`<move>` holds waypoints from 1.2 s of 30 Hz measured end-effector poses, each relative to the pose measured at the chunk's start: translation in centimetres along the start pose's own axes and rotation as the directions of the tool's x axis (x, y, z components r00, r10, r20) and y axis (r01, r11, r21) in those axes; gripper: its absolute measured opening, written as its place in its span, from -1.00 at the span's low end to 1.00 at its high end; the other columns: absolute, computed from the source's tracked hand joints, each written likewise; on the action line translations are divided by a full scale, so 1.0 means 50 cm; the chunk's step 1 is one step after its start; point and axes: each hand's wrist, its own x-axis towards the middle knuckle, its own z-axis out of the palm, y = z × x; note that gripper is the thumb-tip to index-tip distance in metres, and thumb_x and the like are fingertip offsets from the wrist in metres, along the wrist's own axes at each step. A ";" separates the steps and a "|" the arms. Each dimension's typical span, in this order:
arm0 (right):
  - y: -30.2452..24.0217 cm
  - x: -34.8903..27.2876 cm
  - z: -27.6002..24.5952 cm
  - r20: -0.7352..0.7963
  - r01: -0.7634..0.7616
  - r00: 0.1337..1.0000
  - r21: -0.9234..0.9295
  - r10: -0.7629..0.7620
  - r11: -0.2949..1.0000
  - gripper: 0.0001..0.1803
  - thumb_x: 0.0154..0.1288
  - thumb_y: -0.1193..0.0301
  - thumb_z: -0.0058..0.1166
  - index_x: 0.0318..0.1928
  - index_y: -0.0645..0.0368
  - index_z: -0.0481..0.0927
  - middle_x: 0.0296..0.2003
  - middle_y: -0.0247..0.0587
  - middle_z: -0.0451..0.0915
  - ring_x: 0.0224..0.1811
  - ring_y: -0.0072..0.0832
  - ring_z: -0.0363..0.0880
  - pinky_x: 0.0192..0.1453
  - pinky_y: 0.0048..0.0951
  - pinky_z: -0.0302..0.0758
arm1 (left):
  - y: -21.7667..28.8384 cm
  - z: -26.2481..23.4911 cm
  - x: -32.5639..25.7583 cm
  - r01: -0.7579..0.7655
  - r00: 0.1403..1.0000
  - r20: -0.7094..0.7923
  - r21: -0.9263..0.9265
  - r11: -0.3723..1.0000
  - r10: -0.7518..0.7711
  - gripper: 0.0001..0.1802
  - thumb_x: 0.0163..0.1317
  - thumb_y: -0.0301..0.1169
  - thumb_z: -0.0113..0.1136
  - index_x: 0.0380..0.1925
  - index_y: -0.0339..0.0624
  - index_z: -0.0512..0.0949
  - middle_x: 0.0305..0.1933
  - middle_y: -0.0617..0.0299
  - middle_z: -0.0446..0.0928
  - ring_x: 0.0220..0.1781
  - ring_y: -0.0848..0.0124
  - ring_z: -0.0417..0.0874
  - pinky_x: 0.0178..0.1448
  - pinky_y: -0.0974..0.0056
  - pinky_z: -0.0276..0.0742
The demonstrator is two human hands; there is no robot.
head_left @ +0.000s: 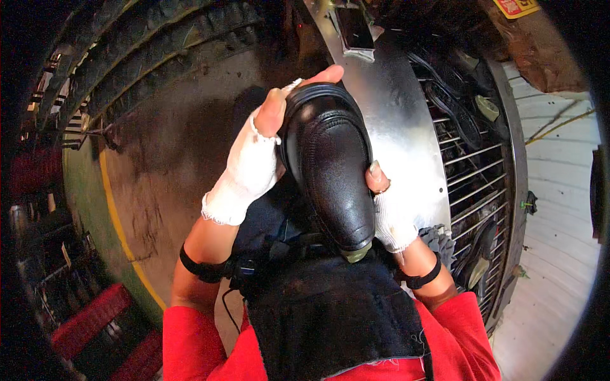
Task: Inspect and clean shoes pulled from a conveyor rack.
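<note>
A black leather shoe (332,171) is held up in front of my body between both hands, its stitched, rounded end pointing away from me. A small pale green piece (358,254) sticks out at the shoe's near end. My left hand (254,149), in a white fingerless glove, grips the far left side, with fingertips reaching past the far rim. On the near right side, my right hand (389,206), gloved the same way, presses its thumb to the leather; its other fingers are hidden behind the shoe. The shoe's underside is out of sight.
A metal worktop (400,127) lies to the right, with a dark flat phone-like object (356,30) at its far end. Beyond it, a barred metal rack (473,168) holds several dark shoes. Dark curved racks (159,51) stand far left. A black apron (330,311) covers my lap.
</note>
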 end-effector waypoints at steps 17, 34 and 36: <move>-0.046 0.010 0.027 0.002 0.230 0.939 -0.745 -0.344 0.626 -0.60 0.25 0.18 0.46 -0.48 0.13 0.52 -0.59 -0.54 0.40 -0.49 -0.72 0.39 -0.46 -0.51 0.27 | -0.009 -0.058 -0.146 -0.208 0.974 -0.128 -0.164 0.964 0.188 0.42 -0.16 -0.04 0.73 0.60 -0.03 -0.06 0.35 -0.22 0.47 0.30 -0.02 0.61 0.37 -0.09 0.58; -0.158 -0.041 -0.019 0.263 0.459 0.868 -0.749 -0.421 0.478 -0.29 0.40 0.29 0.15 0.49 0.18 0.29 -0.16 -0.16 0.62 -0.21 -0.42 0.62 -0.06 -0.41 0.53 | -0.009 0.007 -0.062 0.026 0.974 -0.227 0.044 0.999 -0.015 0.16 -0.19 0.00 0.71 0.36 -0.31 0.31 0.15 0.01 0.60 0.12 0.20 0.69 0.26 0.09 0.62; -0.201 -0.052 0.000 0.075 0.564 0.695 -0.673 -0.715 0.478 -0.14 0.32 0.14 0.28 0.53 0.14 0.24 0.14 -0.14 0.56 0.08 -0.34 0.55 0.20 -0.40 0.47 | -0.006 0.036 -0.039 -0.001 0.990 -0.138 0.152 0.988 0.022 0.19 -0.18 -0.02 0.72 0.36 -0.41 0.28 0.15 0.03 0.59 0.14 0.23 0.67 0.30 0.14 0.58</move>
